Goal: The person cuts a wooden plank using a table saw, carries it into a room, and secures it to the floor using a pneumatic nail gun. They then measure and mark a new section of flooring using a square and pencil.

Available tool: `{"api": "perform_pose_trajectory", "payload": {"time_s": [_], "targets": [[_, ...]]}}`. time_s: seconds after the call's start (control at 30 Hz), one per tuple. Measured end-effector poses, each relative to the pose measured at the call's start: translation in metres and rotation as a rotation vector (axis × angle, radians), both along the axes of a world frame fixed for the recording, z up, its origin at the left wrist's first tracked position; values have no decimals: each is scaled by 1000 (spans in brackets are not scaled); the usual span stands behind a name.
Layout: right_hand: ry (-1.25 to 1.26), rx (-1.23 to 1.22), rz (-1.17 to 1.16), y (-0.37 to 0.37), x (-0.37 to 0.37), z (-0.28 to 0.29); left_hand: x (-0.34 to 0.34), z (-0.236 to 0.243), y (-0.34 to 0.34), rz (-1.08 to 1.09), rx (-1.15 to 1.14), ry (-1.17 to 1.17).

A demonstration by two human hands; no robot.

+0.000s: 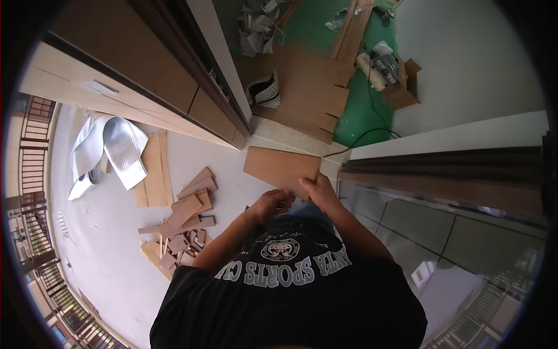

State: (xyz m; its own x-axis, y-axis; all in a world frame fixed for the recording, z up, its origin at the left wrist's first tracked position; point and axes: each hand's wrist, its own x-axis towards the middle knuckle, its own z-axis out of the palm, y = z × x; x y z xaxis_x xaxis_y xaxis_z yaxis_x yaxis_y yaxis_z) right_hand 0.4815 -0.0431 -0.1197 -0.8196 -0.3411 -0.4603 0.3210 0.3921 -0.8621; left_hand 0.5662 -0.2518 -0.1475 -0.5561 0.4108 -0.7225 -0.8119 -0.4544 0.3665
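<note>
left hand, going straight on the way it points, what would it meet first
Most likely the brown board held by the right hand; depth is unclear, so the left hand may be touching it.

Flat rectangular wood-toned board (276,167): plain orange-brown. Short-sleeved cloth shirt (285,314): black, white lettering, round white emblem. Ribbed foil sheet (126,154): shiny silver, fine stripes. Piled flat board offcuts (187,210): reddish brown. Soft bag (266,93): black-and-white pattern. Smooth floor covering (356,113): green. Flattened cardboard (299,87): tan.

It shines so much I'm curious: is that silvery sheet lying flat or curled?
Curled: the silvery sheet arches over in a loop instead of lying flat.
</note>
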Motion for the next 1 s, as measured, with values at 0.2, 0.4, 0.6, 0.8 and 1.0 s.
{"api": "perform_pose_trajectory", "payload": {"time_s": [0.2, 0.4, 0.6, 0.8, 1.0], "targets": [[357, 637, 186, 67, -201, 22, -157, 47, -27, -480, -532, 774], [91, 827, -52, 140, -356, -61, -283, 54, -93, -671, -680, 754], [-233, 1024, 4, 215, -427, -70, -465, 137, -142, -886, -941, 461], [-742, 889, -278, 218, -574, -75, -618, 132, -184, -470, -688, 441], [-584, 837, 30, 177, -852, -167, -844, 129, -201, -55, -360, 96]]}}
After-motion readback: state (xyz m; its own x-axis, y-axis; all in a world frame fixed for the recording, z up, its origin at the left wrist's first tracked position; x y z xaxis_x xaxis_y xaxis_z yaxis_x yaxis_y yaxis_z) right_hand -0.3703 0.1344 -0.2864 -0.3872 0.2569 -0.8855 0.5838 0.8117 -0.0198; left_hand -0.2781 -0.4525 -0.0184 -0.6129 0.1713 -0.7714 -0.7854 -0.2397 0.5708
